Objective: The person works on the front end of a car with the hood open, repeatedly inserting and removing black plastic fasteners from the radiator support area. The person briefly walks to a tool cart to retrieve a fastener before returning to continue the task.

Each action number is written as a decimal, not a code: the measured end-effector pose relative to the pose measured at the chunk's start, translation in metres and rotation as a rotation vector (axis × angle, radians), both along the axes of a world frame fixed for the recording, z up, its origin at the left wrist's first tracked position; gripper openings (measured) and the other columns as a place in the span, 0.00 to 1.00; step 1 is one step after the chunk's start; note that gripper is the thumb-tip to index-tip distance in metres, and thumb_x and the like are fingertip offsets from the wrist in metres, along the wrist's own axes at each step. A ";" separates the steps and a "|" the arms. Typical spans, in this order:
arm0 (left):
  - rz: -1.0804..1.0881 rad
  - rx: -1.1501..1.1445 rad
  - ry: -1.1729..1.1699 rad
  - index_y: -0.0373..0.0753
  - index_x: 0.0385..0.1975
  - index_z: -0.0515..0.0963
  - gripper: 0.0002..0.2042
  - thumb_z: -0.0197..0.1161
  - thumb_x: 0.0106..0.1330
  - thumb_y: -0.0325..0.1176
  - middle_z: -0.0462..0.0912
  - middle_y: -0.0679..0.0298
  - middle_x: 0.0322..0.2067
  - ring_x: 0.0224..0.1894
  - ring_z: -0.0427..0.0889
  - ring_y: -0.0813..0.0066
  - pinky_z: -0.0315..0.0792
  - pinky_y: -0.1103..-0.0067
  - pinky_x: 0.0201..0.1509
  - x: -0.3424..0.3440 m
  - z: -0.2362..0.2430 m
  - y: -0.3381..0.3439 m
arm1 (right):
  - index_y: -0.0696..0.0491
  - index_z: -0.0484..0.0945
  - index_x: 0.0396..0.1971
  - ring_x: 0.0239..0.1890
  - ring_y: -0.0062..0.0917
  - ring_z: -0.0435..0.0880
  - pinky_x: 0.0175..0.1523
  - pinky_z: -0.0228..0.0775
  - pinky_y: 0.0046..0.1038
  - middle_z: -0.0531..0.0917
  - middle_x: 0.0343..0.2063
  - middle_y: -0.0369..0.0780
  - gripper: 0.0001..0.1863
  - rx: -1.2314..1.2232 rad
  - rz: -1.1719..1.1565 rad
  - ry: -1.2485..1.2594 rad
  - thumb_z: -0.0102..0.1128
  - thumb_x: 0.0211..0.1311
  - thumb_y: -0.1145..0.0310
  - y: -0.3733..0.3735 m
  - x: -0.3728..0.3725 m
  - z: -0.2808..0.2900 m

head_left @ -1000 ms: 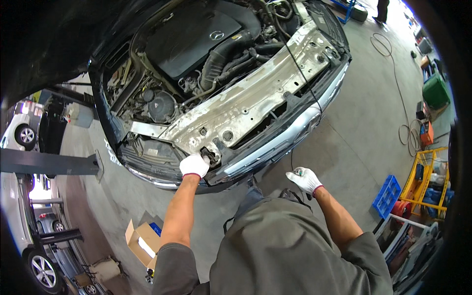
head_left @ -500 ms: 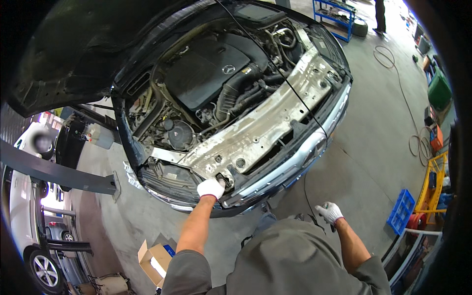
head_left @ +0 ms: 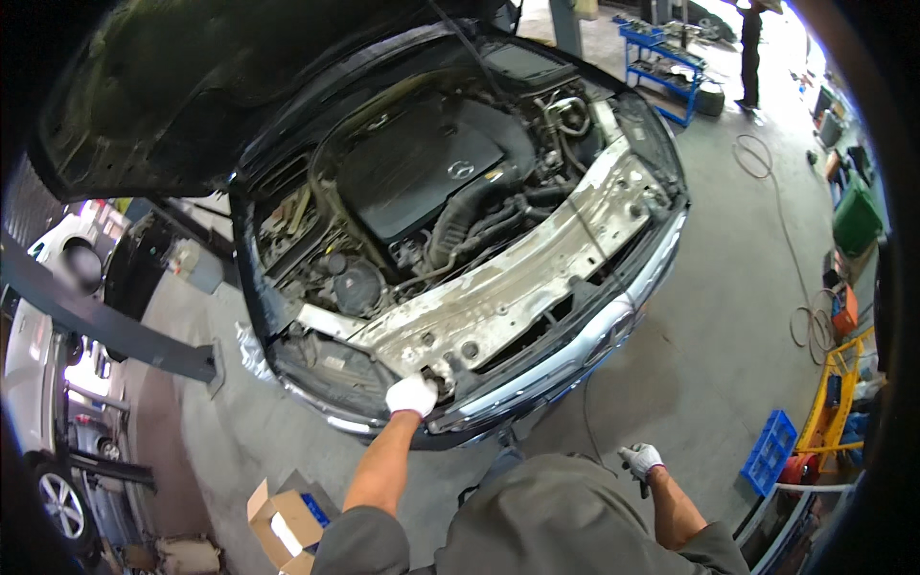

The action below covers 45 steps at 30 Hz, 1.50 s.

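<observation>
My left hand point(head_left: 412, 395), in a white glove, rests at the near left corner of the pale metal front panel point(head_left: 517, 311), beside the headlight point(head_left: 335, 356). Its fingers curl down at a dark gap there, and what they grip is hidden. Lower right, away from the car, my gloved right hand point(head_left: 640, 460) is closed around a dark tool point(head_left: 644, 487); only a short piece shows, too little to name. The panel spans the front of an open engine bay, with a black engine cover point(head_left: 422, 172) behind it.
The raised bonnet point(head_left: 163, 96) hangs over the far left. A grey lift arm point(head_left: 115, 326) reaches in from the left. An open cardboard box point(head_left: 285, 529) sits on the floor. A thin dark cable point(head_left: 586, 407) crosses the car front. A blue crate point(head_left: 770, 450) stands right; another person point(head_left: 750, 57) stands far back.
The view has shifted, so the car sits slightly lower in the picture. My left hand stays at the panel corner. My right hand has lowered slightly and turned, still closed.
</observation>
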<state>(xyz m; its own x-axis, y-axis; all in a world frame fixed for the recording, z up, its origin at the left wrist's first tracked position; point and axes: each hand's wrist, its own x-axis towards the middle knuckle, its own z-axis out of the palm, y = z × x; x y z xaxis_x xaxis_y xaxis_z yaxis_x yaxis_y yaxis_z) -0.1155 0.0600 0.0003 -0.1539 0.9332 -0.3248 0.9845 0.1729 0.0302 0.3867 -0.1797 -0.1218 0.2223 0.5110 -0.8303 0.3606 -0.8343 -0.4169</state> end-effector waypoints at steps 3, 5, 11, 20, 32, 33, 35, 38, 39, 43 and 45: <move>-0.047 -0.047 0.002 0.37 0.46 0.82 0.25 0.42 0.71 0.50 0.87 0.44 0.41 0.46 0.86 0.44 0.77 0.53 0.52 -0.008 -0.009 -0.004 | 0.56 0.83 0.34 0.20 0.21 0.77 0.26 0.74 0.30 0.85 0.27 0.36 0.23 -0.005 -0.016 0.026 0.64 0.66 0.47 0.007 -0.005 0.011; -0.081 -0.048 0.001 0.37 0.53 0.77 0.26 0.42 0.72 0.52 0.86 0.42 0.41 0.44 0.86 0.42 0.76 0.52 0.51 -0.015 -0.013 -0.006 | 0.55 0.84 0.34 0.21 0.21 0.79 0.29 0.76 0.31 0.86 0.27 0.37 0.25 0.012 0.065 -0.007 0.63 0.66 0.44 0.010 -0.002 0.006; -0.069 0.017 0.090 0.36 0.44 0.83 0.25 0.47 0.70 0.52 0.86 0.41 0.39 0.43 0.86 0.43 0.77 0.56 0.51 -0.014 -0.009 -0.003 | 0.58 0.85 0.34 0.27 0.38 0.86 0.38 0.79 0.37 0.86 0.26 0.45 0.33 0.036 0.261 -0.105 0.58 0.65 0.37 0.019 -0.006 -0.005; -0.046 0.050 0.119 0.36 0.36 0.85 0.28 0.43 0.74 0.54 0.87 0.42 0.35 0.41 0.87 0.42 0.78 0.54 0.49 -0.017 -0.025 -0.001 | 0.56 0.86 0.32 0.25 0.36 0.84 0.37 0.78 0.36 0.86 0.25 0.44 0.32 0.047 0.270 -0.085 0.59 0.64 0.36 0.005 -0.004 -0.014; -0.023 0.076 0.085 0.38 0.38 0.85 0.26 0.40 0.75 0.48 0.87 0.44 0.40 0.44 0.87 0.44 0.78 0.54 0.50 -0.005 -0.025 0.002 | 0.58 0.83 0.35 0.17 0.27 0.80 0.25 0.77 0.32 0.87 0.26 0.40 0.24 -0.028 0.090 0.013 0.59 0.68 0.47 -0.031 0.010 -0.035; 0.001 0.087 0.086 0.38 0.37 0.85 0.27 0.38 0.76 0.49 0.87 0.44 0.39 0.43 0.87 0.44 0.78 0.55 0.50 -0.006 -0.024 -0.001 | 0.58 0.82 0.35 0.17 0.26 0.80 0.25 0.77 0.32 0.87 0.26 0.40 0.24 -0.042 0.079 0.024 0.59 0.68 0.48 -0.032 0.010 -0.036; -0.074 0.095 0.114 0.36 0.37 0.85 0.29 0.38 0.76 0.50 0.87 0.43 0.37 0.42 0.87 0.43 0.78 0.55 0.49 -0.024 -0.037 -0.004 | 0.59 0.82 0.35 0.17 0.26 0.80 0.24 0.77 0.32 0.87 0.26 0.41 0.24 -0.072 0.061 0.046 0.60 0.68 0.48 -0.034 0.008 -0.040; 0.007 0.083 0.107 0.35 0.38 0.85 0.26 0.44 0.73 0.51 0.87 0.43 0.35 0.41 0.87 0.44 0.79 0.57 0.49 0.012 -0.006 0.001 | 0.57 0.81 0.31 0.19 0.26 0.80 0.25 0.77 0.32 0.85 0.24 0.40 0.23 -0.086 -0.022 0.029 0.63 0.66 0.49 -0.044 0.010 -0.040; 0.017 0.092 0.101 0.35 0.38 0.85 0.26 0.45 0.72 0.51 0.87 0.43 0.35 0.41 0.87 0.44 0.79 0.57 0.49 0.010 -0.007 -0.001 | 0.57 0.82 0.29 0.20 0.26 0.80 0.25 0.77 0.32 0.84 0.23 0.39 0.23 -0.084 -0.029 0.032 0.63 0.65 0.48 -0.042 0.008 -0.036; -0.021 0.108 0.096 0.36 0.38 0.85 0.25 0.43 0.74 0.49 0.87 0.44 0.35 0.41 0.88 0.45 0.79 0.57 0.48 -0.010 -0.023 -0.003 | 0.57 0.81 0.31 0.19 0.26 0.79 0.25 0.77 0.32 0.85 0.24 0.40 0.22 -0.083 -0.062 0.055 0.63 0.65 0.49 -0.040 0.003 -0.033; -0.052 0.102 0.103 0.38 0.38 0.86 0.27 0.40 0.76 0.50 0.87 0.45 0.35 0.40 0.88 0.46 0.79 0.56 0.46 -0.008 -0.023 -0.004 | 0.56 0.81 0.32 0.18 0.25 0.77 0.23 0.76 0.32 0.85 0.24 0.40 0.21 -0.098 -0.070 0.053 0.63 0.66 0.50 -0.040 0.006 -0.035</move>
